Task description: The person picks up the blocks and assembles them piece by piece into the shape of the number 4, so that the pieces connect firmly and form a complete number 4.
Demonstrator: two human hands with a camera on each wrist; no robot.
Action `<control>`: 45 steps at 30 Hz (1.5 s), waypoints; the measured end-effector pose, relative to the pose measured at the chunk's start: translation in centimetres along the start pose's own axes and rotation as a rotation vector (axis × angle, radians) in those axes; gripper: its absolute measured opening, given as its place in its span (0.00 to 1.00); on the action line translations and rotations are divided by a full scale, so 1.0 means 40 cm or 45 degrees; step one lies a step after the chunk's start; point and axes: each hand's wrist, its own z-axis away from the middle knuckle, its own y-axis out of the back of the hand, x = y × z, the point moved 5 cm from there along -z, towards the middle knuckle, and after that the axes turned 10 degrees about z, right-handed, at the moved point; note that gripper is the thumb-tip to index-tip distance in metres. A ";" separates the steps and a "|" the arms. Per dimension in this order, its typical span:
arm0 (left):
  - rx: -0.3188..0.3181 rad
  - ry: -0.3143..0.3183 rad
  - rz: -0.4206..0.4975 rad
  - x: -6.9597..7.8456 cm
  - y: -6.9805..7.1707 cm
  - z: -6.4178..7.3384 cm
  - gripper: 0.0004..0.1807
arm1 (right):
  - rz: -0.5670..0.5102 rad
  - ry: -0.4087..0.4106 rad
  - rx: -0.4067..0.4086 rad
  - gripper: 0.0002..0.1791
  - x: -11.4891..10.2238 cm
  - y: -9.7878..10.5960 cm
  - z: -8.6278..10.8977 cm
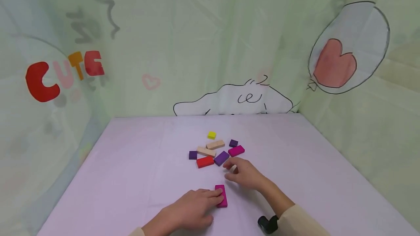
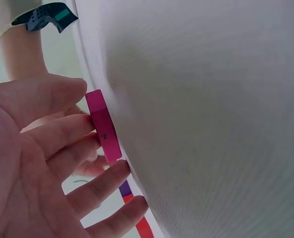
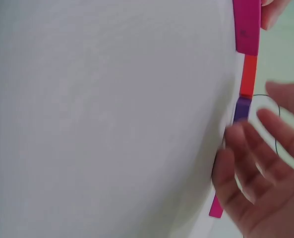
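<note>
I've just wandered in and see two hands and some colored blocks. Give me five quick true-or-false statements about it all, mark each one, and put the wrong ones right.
1. The left hand touches a pink block. True.

2. The right hand grips a small dark purple cube. False: the right hand holds no block.

3. In the head view, the red block lies left of the long purple block. True.

4. There are four pale wooden blocks on the table. False: two pale wooden blocks show there.

5. The yellow block lies farthest from the person. True.
</note>
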 end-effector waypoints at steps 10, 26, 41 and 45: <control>0.022 -0.018 -0.009 -0.005 -0.004 0.000 0.31 | 0.040 -0.149 0.244 0.26 -0.013 0.005 -0.045; -0.015 0.035 0.023 -0.002 0.006 -0.005 0.30 | 0.122 -0.210 0.226 0.31 0.006 -0.009 -0.091; -0.016 0.015 0.001 -0.004 0.003 -0.011 0.30 | 0.165 -0.229 0.206 0.32 0.005 -0.009 -0.110; -0.030 0.029 0.016 -0.005 0.003 -0.012 0.30 | 0.163 -0.224 0.206 0.32 0.007 -0.012 -0.113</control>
